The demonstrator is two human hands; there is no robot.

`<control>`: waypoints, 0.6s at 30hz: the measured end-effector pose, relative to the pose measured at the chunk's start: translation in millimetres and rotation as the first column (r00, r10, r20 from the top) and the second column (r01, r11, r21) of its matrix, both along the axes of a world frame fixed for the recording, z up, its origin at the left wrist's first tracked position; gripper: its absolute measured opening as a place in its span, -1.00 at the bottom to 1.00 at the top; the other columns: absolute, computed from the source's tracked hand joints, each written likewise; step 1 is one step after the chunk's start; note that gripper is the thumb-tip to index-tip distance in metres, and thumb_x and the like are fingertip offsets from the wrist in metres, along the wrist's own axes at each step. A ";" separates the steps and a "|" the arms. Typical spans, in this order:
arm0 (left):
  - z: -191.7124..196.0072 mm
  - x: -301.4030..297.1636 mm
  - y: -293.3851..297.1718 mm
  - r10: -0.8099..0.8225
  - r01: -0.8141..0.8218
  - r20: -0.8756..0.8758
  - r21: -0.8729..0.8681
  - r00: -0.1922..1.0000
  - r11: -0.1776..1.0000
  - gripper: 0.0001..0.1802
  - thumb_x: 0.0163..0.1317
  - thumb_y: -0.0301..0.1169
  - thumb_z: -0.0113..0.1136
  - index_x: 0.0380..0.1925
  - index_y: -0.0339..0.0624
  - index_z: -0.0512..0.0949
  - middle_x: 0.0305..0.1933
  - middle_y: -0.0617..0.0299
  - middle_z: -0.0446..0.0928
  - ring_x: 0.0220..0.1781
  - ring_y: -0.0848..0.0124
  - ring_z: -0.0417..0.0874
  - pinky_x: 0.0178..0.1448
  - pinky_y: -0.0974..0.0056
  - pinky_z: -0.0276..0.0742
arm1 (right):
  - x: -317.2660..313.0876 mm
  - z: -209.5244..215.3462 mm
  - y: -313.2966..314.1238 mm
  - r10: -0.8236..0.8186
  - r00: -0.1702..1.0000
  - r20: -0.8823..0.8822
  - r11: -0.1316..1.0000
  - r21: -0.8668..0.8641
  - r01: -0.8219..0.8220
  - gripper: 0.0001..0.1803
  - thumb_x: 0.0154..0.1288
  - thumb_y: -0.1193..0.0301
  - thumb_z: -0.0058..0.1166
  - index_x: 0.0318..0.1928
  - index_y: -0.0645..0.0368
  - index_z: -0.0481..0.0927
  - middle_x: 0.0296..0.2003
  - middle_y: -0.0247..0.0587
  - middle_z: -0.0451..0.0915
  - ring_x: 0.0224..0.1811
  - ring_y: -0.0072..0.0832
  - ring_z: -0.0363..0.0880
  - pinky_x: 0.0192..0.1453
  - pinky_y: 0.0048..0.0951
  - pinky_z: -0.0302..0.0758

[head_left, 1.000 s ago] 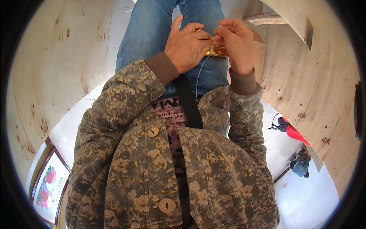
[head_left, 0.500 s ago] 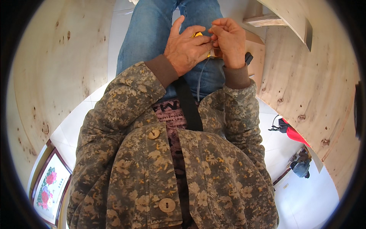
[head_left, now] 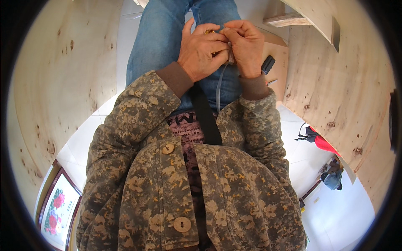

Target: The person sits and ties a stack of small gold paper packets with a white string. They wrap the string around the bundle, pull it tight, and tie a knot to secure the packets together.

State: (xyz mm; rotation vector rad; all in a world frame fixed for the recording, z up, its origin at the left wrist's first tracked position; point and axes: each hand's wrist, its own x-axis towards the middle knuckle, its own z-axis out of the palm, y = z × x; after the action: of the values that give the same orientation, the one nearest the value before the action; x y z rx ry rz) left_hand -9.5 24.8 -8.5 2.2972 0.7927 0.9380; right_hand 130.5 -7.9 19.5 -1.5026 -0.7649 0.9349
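Note:
Over my jean-covered lap [head_left: 144, 50], both hands work close together. My left hand [head_left: 199, 54] has its fingers curled around a small shiny gold-coloured piece [head_left: 210, 31], mostly covered by the fingers. Thumb and fingertips of my right hand [head_left: 247, 48] are pinched together beside the left fingertips; whatever lies between them is too small or hidden to name. A thin clear tube or cord [head_left: 220, 85] hangs from between the hands toward my jacket [head_left: 142, 167]. Its upper end disappears among the fingers.
Wooden panels rise on the left [head_left: 71, 62] and right [head_left: 331, 88]. By my right wrist lie a black object [head_left: 268, 65] and a cardboard box [head_left: 278, 52]. Behind are a red item [head_left: 323, 143], another person [head_left: 332, 179] and a framed flower picture [head_left: 56, 213].
My right hand has shifted slightly left, and its fingertips now meet the left hand's. Less of the gold-coloured piece shows. The black object beside my right wrist is more exposed.

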 end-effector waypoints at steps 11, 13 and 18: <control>-6.2 8.6 4.1 0.054 -0.003 0.137 -0.353 0.989 0.936 -0.90 0.08 -0.24 0.35 -0.52 0.06 0.74 -0.19 0.41 0.71 0.21 0.29 0.54 0.50 -0.28 -0.06 | -4.5 -5.0 2.3 -0.027 0.999 0.037 0.997 0.074 0.024 -0.92 0.27 0.62 0.17 -0.24 0.33 0.68 -0.37 -0.20 0.73 -0.37 -0.64 0.64 -0.32 -0.61 0.56; -7.8 10.5 4.2 0.084 -0.003 0.178 -0.413 0.980 0.911 -0.89 0.06 -0.24 0.38 -0.54 0.06 0.73 -0.21 0.39 0.71 0.19 0.30 0.55 0.49 -0.26 -0.05 | -4.4 -4.9 1.7 -0.022 0.999 0.041 0.998 0.064 0.019 -0.92 0.27 0.61 0.17 -0.23 0.34 0.68 -0.37 -0.19 0.74 -0.37 -0.64 0.64 -0.30 -0.61 0.56; -8.4 14.7 4.8 0.107 -0.053 0.151 -0.327 0.983 0.944 -0.88 0.03 -0.24 0.39 -0.57 0.05 0.72 -0.29 0.37 0.69 0.09 0.33 0.57 0.47 -0.24 -0.01 | -1.6 -5.1 0.1 -0.027 0.999 0.046 0.998 0.050 0.025 -0.89 0.26 0.59 0.18 -0.21 0.35 0.67 -0.36 -0.17 0.74 -0.36 -0.64 0.64 -0.31 -0.60 0.56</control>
State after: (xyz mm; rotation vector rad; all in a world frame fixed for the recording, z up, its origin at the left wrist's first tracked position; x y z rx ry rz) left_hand 5.2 29.6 -16.8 1.8919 0.8998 0.9446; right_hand 128.9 -7.8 14.3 -1.4922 -0.7949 0.8580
